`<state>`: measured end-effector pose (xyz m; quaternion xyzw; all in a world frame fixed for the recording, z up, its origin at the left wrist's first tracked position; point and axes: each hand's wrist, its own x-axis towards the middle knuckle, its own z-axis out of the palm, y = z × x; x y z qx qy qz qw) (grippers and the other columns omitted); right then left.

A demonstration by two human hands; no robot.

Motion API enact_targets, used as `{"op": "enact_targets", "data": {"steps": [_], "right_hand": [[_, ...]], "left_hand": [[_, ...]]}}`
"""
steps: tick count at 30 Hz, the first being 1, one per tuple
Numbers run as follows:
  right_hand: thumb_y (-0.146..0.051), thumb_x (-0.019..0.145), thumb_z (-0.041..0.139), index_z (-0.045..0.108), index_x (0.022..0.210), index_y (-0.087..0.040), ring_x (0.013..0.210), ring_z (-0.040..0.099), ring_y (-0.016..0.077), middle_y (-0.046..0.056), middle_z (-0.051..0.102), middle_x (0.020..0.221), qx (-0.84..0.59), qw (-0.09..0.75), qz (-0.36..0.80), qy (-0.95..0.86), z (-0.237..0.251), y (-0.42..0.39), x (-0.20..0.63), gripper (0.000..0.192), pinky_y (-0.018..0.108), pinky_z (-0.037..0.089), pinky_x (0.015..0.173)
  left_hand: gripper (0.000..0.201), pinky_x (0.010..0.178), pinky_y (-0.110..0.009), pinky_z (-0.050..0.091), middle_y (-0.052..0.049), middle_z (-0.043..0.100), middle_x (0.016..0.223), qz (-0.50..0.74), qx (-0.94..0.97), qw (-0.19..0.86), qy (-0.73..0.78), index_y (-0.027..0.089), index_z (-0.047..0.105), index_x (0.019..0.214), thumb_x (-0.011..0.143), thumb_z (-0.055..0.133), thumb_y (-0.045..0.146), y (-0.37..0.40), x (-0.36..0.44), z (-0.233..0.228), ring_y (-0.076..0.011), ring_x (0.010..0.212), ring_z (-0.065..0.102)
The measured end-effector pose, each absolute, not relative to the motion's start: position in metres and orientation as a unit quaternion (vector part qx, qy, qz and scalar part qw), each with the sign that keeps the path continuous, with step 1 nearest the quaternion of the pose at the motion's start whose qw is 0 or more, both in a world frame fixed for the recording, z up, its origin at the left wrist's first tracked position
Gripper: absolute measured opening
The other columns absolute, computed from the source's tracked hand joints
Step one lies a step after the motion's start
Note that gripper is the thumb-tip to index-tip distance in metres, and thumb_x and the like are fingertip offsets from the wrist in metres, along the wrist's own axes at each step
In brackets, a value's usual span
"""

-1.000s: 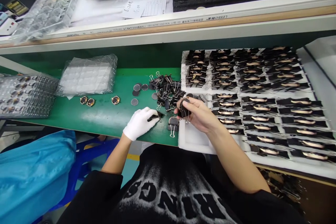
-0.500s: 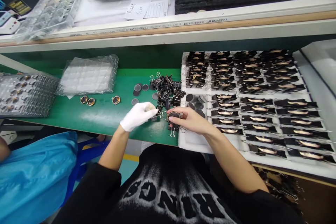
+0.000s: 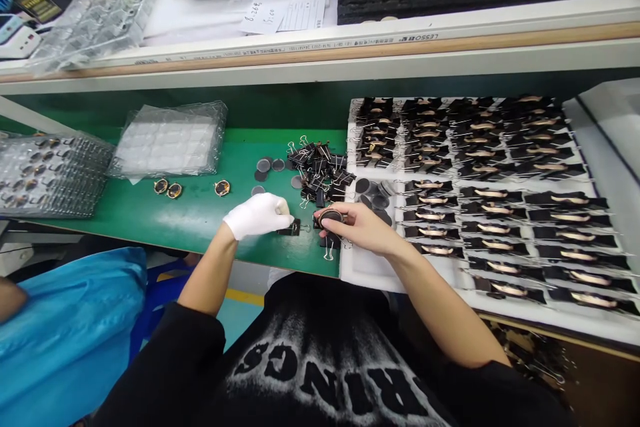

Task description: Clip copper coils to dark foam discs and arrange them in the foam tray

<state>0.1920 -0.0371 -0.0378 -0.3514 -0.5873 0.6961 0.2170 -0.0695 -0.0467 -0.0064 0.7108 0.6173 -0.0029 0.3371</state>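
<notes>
My left hand [image 3: 265,215], in a white glove, has its fingers pinched together at a black binder clip [image 3: 295,227] low over the green tabletop. Bare, my right hand [image 3: 357,227] grips a round piece [image 3: 332,216] that looks like a watch case with a dark disc on its face. Another black clip [image 3: 317,219] sits at the left edge of that round piece. Just below my right fingers lies a clip with wire handles [image 3: 329,250]. Beyond both hands is a heap of black binder clips [image 3: 320,170], with loose dark discs [image 3: 263,165] to its left.
White foam trays [image 3: 400,273] on the right hold rows of clipped pieces. Gold-rimmed round pieces [image 3: 223,188] lie on the left, before a clear plastic tray [image 3: 167,140] and a tray stack [image 3: 55,177]. A shelf edge [image 3: 300,60] crosses behind. A person in blue [image 3: 75,333] is at left.
My left hand has drawn back left and slightly down, away from the round piece, to the clip on the tabletop. A black clip now shows at the round piece's left edge.
</notes>
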Motion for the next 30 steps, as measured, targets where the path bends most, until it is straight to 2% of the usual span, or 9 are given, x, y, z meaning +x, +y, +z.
{"op": "enact_targets", "data": {"steps": [2, 7, 10, 13, 18, 23, 25, 28, 30], "right_hand": [[-0.045, 0.09, 0.073, 0.078, 0.094, -0.02, 0.09, 0.076, 0.0226, 0.011, 0.076, 0.118, -0.344, 0.202, 0.691, -0.602, -0.04, -0.038, 0.191, 0.026, 0.039, 0.061, 0.083], [-0.039, 0.092, 0.07, 0.077, 0.086, -0.02, 0.13, 0.064, 0.0298, 0.014, 0.065, 0.143, -0.331, 0.187, 0.638, -0.67, -0.041, -0.042, 0.189, 0.02, 0.04, 0.057, 0.094], [-0.037, 0.093, 0.069, 0.076, 0.089, -0.022, 0.138, 0.059, 0.0308, 0.014, 0.066, 0.143, -0.318, 0.179, 0.617, -0.698, -0.039, -0.043, 0.189, 0.017, 0.042, 0.054, 0.099], [-0.038, 0.093, 0.069, 0.075, 0.088, -0.024, 0.143, 0.054, 0.0308, 0.012, 0.072, 0.132, -0.303, 0.183, 0.611, -0.708, -0.038, -0.042, 0.189, 0.016, 0.041, 0.054, 0.098], [-0.037, 0.091, 0.069, 0.076, 0.089, -0.022, 0.129, 0.065, 0.0306, 0.013, 0.073, 0.129, -0.315, 0.185, 0.605, -0.707, -0.04, -0.042, 0.189, 0.017, 0.041, 0.055, 0.097], [-0.038, 0.09, 0.07, 0.078, 0.098, -0.022, 0.112, 0.073, 0.0282, 0.011, 0.073, 0.129, -0.321, 0.188, 0.616, -0.694, -0.044, -0.042, 0.189, 0.02, 0.041, 0.057, 0.095], [-0.038, 0.09, 0.07, 0.078, 0.102, -0.023, 0.106, 0.074, 0.0269, 0.009, 0.077, 0.122, -0.323, 0.191, 0.626, -0.684, -0.044, -0.043, 0.188, 0.021, 0.039, 0.059, 0.091], [-0.038, 0.092, 0.069, 0.078, 0.105, -0.023, 0.09, 0.076, 0.0234, 0.005, 0.08, 0.099, -0.314, 0.19, 0.666, -0.65, -0.042, -0.043, 0.188, 0.022, 0.037, 0.061, 0.082], [-0.041, 0.092, 0.07, 0.078, 0.102, -0.021, 0.086, 0.076, 0.0216, 0.007, 0.079, 0.104, -0.308, 0.204, 0.691, -0.622, -0.039, -0.042, 0.188, 0.023, 0.037, 0.062, 0.081]], "left_hand": [[0.021, 0.061, -0.027, 0.041, 0.001, 0.069, 0.065, -0.021, 0.731, 0.321, 0.602, 0.023, 0.068, 0.068, 0.081, 0.062, 0.038, -0.042, -0.071, -0.005, -0.0161, 0.061, 0.059], [0.021, 0.065, -0.028, 0.04, 0.001, 0.07, 0.075, -0.033, 0.763, 0.268, 0.588, 0.024, 0.071, 0.084, 0.09, 0.059, 0.04, -0.034, -0.07, -0.006, -0.0173, 0.069, 0.063], [0.021, 0.069, -0.029, 0.04, -0.001, 0.071, 0.086, -0.042, 0.816, 0.212, 0.536, 0.024, 0.07, 0.098, 0.096, 0.057, 0.041, -0.034, -0.071, -0.01, -0.0194, 0.076, 0.065], [0.02, 0.072, -0.032, 0.04, -0.006, 0.069, 0.093, -0.06, 0.865, 0.114, 0.485, 0.024, 0.069, 0.105, 0.1, 0.057, 0.038, -0.036, -0.073, -0.013, -0.0216, 0.078, 0.065], [0.017, 0.07, -0.036, 0.035, -0.008, 0.063, 0.087, -0.096, 0.893, 0.02, 0.439, 0.023, 0.069, 0.103, 0.101, 0.052, 0.027, -0.041, -0.074, -0.007, -0.0223, 0.074, 0.062], [0.028, 0.067, -0.037, 0.03, -0.008, 0.061, 0.081, -0.118, 0.89, -0.042, 0.439, 0.021, 0.067, 0.097, 0.095, 0.044, 0.005, -0.042, -0.073, 0.006, -0.0229, 0.071, 0.059], [0.025, 0.069, -0.037, 0.033, -0.008, 0.061, 0.081, -0.107, 0.882, -0.034, 0.459, 0.02, 0.067, 0.096, 0.098, 0.045, 0.009, -0.041, -0.077, 0.009, -0.023, 0.073, 0.061], [0.018, 0.076, -0.037, 0.04, -0.009, 0.066, 0.088, -0.06, 0.86, 0.006, 0.507, 0.021, 0.068, 0.102, 0.102, 0.052, 0.027, -0.04, -0.082, 0.011, -0.0242, 0.081, 0.066], [0.02, 0.082, -0.037, 0.046, -0.007, 0.071, 0.097, 0.031, 0.826, 0.069, 0.558, 0.022, 0.067, 0.11, 0.101, 0.056, 0.036, -0.044, -0.08, 0.01, -0.0235, 0.089, 0.068]]}}
